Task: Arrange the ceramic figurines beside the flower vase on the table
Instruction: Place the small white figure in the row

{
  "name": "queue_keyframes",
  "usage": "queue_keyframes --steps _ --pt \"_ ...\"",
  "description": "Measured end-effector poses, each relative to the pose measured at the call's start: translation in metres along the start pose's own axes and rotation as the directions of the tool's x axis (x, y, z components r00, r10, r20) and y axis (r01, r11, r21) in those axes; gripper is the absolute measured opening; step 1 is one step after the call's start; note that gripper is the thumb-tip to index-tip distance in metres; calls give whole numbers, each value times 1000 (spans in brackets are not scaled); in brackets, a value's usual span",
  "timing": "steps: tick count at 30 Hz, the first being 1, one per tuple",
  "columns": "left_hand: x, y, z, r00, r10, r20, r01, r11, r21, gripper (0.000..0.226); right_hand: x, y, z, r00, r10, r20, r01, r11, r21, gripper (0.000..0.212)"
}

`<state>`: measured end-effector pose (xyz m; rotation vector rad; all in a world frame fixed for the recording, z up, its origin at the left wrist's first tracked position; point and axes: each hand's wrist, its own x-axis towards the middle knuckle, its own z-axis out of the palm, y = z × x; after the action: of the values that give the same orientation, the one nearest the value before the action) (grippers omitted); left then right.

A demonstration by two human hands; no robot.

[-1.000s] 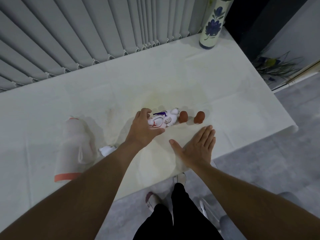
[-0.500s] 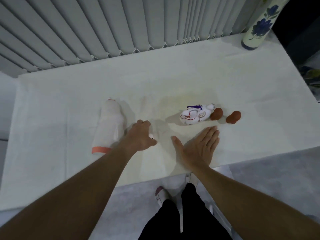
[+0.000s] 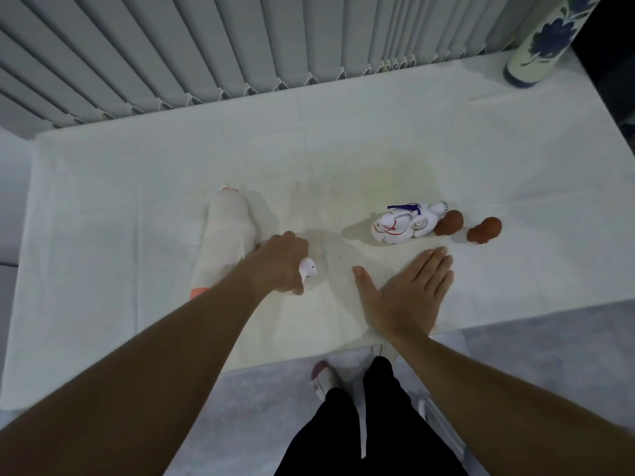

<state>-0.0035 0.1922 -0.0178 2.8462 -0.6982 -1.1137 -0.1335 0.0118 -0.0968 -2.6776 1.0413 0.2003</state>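
Observation:
My left hand (image 3: pixel 280 264) is closed around a small white figurine (image 3: pixel 308 268), whose head pokes out past my fingers just above the table (image 3: pixel 103 201). My right hand (image 3: pixel 407 292) lies flat and open on the cloth near the front edge. A white painted figurine with red lines and a purple cord (image 3: pixel 405 223) lies on its side beyond it. Two small brown figurines (image 3: pixel 449 222) (image 3: pixel 484 229) sit to its right. The flower vase (image 3: pixel 541 39), cream with blue flowers, stands at the far right corner.
A tall white figurine with an orange base (image 3: pixel 223 235) lies on its side just left of my left hand. Grey vertical blinds (image 3: pixel 240 39) run along the table's back edge. My legs and a shoe (image 3: pixel 321 379) are below the front edge.
My left hand left the painted figurine, moved left and closed on the small white one. The view swung left, so the vase sits farther right. My right hand stayed flat.

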Motion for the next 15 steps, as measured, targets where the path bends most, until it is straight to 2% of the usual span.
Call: queue_keyframes --steps 2,4,6,9,12,15 --pt "4 1 -2 998 -1 -61 -4 997 -78 52 0 0 0 1000 0 7 0 1000 -8 134" --pt "10 6 -1 982 -21 -189 -20 977 -211 58 0 -1 -1 1000 0 8 0 1000 -10 133" --pt "17 15 -1 944 -32 -327 -80 942 -325 60 0 -1 -2 1000 3 3 -3 1000 -8 133" --pt "26 31 -1 893 -73 -445 -170 860 -482 60 1 0 -2 1000 -5 3 5 1000 -20 133" --pt "35 43 4 862 -75 -501 -236 816 -527 60 2 0 -1 1000 -8 -3 8 1000 -29 132" --pt "41 47 13 854 -45 -518 -262 822 -505 58 1 0 0 1000 -16 -10 16 999 -34 131"
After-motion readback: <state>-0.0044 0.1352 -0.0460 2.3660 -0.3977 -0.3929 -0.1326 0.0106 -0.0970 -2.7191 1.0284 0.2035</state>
